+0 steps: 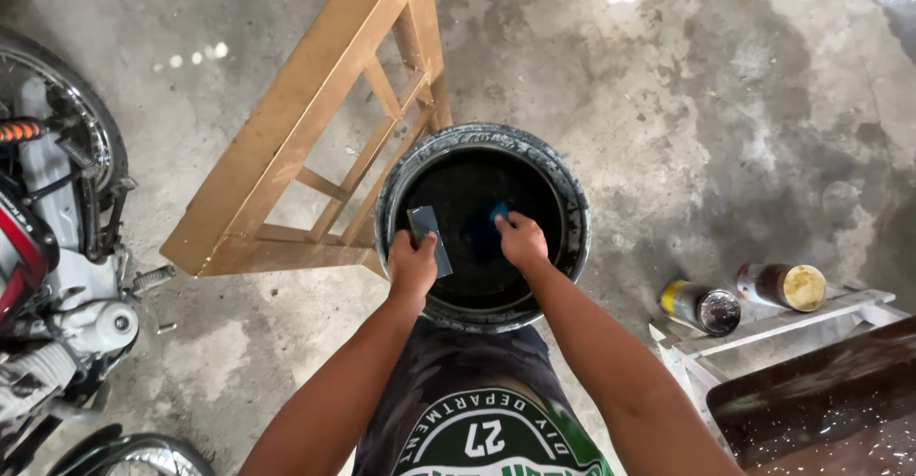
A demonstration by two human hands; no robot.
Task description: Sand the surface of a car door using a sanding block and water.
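A black tyre tub [572, 211] filled with dark water stands on the concrete floor in front of me. My left hand [411, 266] grips a flat dark rectangular piece [426, 229] over the tub's near left rim. My right hand [522, 240] is closed around a small blue thing [499, 212] just above the dark water, a little right of the flat piece. Both forearms reach down from the bottom of the view.
A wooden frame [286, 142] leans against the tub's left side. A motorcycle [48, 247] stands at the far left. Two cans [701, 306] lie on a white frame at the right, beside a dark wet tray [811, 409].
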